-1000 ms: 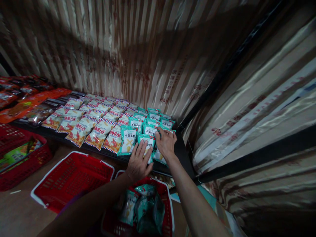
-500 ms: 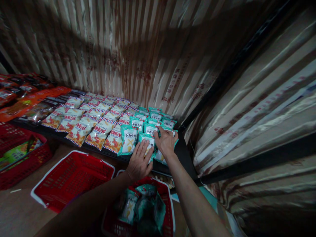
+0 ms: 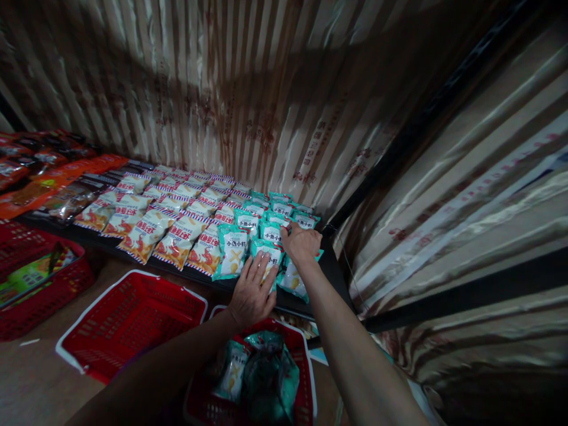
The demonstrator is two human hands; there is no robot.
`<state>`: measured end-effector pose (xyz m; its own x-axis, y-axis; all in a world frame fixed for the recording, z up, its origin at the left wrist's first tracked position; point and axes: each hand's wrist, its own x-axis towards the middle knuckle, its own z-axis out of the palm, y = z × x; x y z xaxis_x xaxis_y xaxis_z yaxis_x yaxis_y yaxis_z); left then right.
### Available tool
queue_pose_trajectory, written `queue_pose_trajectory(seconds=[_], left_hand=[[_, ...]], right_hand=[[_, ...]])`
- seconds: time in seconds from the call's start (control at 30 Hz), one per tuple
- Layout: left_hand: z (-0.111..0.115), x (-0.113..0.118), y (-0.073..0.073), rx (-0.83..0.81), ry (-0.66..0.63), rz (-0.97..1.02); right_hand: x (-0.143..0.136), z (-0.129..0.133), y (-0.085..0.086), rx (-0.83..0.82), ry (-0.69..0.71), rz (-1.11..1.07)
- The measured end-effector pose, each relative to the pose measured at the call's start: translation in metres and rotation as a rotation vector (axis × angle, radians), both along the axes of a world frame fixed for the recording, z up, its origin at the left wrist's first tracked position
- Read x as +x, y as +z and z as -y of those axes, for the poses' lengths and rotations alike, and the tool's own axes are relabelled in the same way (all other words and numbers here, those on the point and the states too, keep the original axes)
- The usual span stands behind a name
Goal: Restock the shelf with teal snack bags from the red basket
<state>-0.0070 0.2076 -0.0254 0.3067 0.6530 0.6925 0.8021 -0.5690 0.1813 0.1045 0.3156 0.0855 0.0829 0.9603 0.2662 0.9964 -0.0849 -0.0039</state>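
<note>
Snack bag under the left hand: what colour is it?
The snack bag is mostly teal and white, best seen in the head view.

The teal packets (image 3: pixel 232 251) have white panels with black lettering, touches of red near the top and a pale yellow picture. The white packets (image 3: pixel 181 239) carry bold red lettering over an orange-red picture, edged top and bottom in red, white and blue stripes. Orange packs (image 3: pixel 60 183) show one yellow spot; the dark packs (image 3: pixel 73 204) beside them are brown-black. The shelf (image 3: pixel 332 278) is black, as is the pole (image 3: pixel 370 184). The middle basket (image 3: pixel 128 322) and front basket (image 3: pixel 313 384) are red with white rims; the left basket (image 3: pixel 53 310) is red too, with a bright green pack (image 3: pixel 27 279) inside. The curtain (image 3: pixel 266 77) alternates cream and brown bands, with dark red motifs. The floor (image 3: pixel 35 378) is dull brown.
</note>
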Motion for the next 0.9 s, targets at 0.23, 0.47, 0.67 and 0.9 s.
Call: queue_pose_trajectory(seconds=[0.23,0.47,0.67,0.9], left_hand=[[0.002,-0.001,0.004,0.040,0.013,-0.015],[0.001,-0.002,0.004,0.025,0.013,-0.013],[0.001,-0.001,0.002,0.026,0.025,0.005],[-0.001,0.000,-0.001,0.038,0.031,0.011]], right_hand=[[0.000,-0.009,-0.008,0.082,0.007,-0.028],[0.000,-0.011,-0.016,0.124,0.014,-0.035],[0.010,-0.014,-0.014,0.247,-0.012,-0.066],[0.017,-0.033,-0.016,0.142,-0.049,-0.181]])
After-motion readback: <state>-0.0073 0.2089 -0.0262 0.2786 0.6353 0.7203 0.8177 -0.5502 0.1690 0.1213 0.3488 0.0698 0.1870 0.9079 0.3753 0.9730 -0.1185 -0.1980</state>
